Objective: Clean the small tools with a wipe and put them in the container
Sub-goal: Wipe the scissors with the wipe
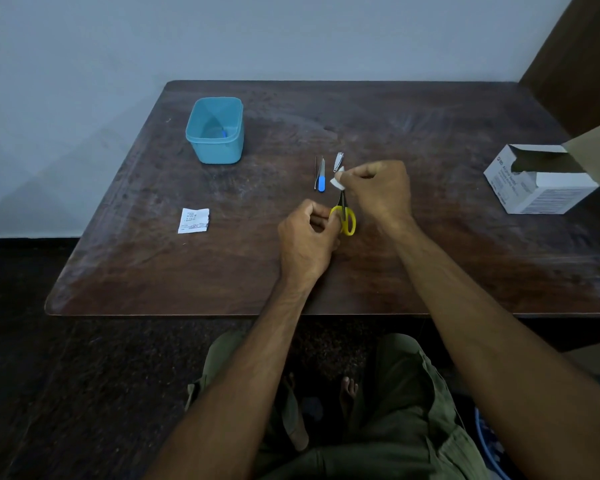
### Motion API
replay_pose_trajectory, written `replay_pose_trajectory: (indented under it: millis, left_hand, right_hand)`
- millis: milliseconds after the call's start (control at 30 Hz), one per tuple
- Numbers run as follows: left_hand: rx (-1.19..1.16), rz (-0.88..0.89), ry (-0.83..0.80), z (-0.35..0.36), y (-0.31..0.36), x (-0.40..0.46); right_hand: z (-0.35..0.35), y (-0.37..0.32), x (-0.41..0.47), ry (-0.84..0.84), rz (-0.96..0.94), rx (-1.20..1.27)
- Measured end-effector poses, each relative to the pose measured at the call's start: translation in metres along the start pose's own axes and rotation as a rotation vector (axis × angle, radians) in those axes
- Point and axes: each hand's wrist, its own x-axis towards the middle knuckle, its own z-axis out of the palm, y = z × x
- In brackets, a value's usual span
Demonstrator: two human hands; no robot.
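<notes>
we sit at a dark brown wooden surface point(222, 271) with rounded corners and a worn, scuffed sheen, pushed against a plain pale grey-blue wall point(291, 36). a dark brown wooden panel point(575, 57) rises at the far right, and the floor point(32, 375) below is dark and speckled.

our left hand point(307, 240) curls round one loop of the small yellow-handled scissors point(343, 216), holding them just above the surface near its middle. their long axis runs roughly away from us, handles toward us and the dark blades pointing to the far edge. our right hand point(378, 188) pinches a small white wipe point(337, 180) closed over the blade tips.

just beyond the scissors lie three more tools, all lengthwise away from us: thin metal tweezers point(316, 171), a nail file with a blue handle point(321, 176) touching beside them, and a small silver nail clipper point(338, 161) slightly to the right.

a light blue square plastic container point(215, 131) stands open at the far left, with something small and blue inside. a torn white paper sachet point(193, 221) lies flat to the left of our hands. an opened white cardboard box point(537, 181) sits at the right edge.
</notes>
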Motion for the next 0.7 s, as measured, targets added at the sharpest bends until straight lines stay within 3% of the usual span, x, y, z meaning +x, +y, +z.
replay_pose_trajectory:
  millis: [267,533,700]
  left_hand:
    - [-0.099,-0.056,-0.05,-0.003,0.0,0.002]
    - [-0.212,-0.116,-0.01,-0.005,0.001,0.006]
    - [-0.212,-0.126,-0.001,-0.006,0.003,0.005]
  right_hand:
    - [-0.018,0.0,0.012,-0.01,0.217,0.451]
    - [-0.038,0.029,-0.017,-0.229,0.161,0.257]
    - [-0.03,0.024,-0.026,-0.264,0.135,0.222]
